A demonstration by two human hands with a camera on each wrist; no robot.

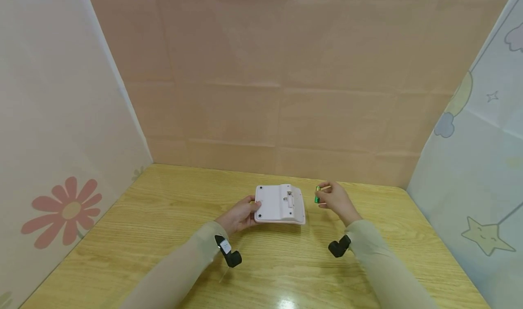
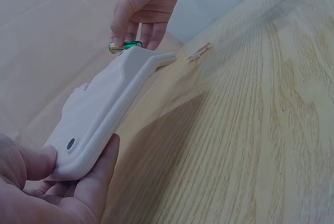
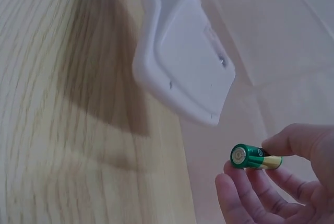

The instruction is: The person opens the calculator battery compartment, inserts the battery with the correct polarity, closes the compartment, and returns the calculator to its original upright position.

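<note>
My left hand grips a white calculator-like device by its left edge, thumb on its back and fingers beneath. The device is held above the table, its back turned up, showing dark round feet and an uncovered battery slot with metal in it. Its front is hidden. To the right, my right hand pinches a green and gold battery between thumb and fingers. The battery is apart from the device, with one flat silver end visible in the right wrist view.
A small pale piece, too small to identify, lies on the wooden table in the left wrist view. A brown paper-like backdrop stands behind the table, with patterned panels on the left and right.
</note>
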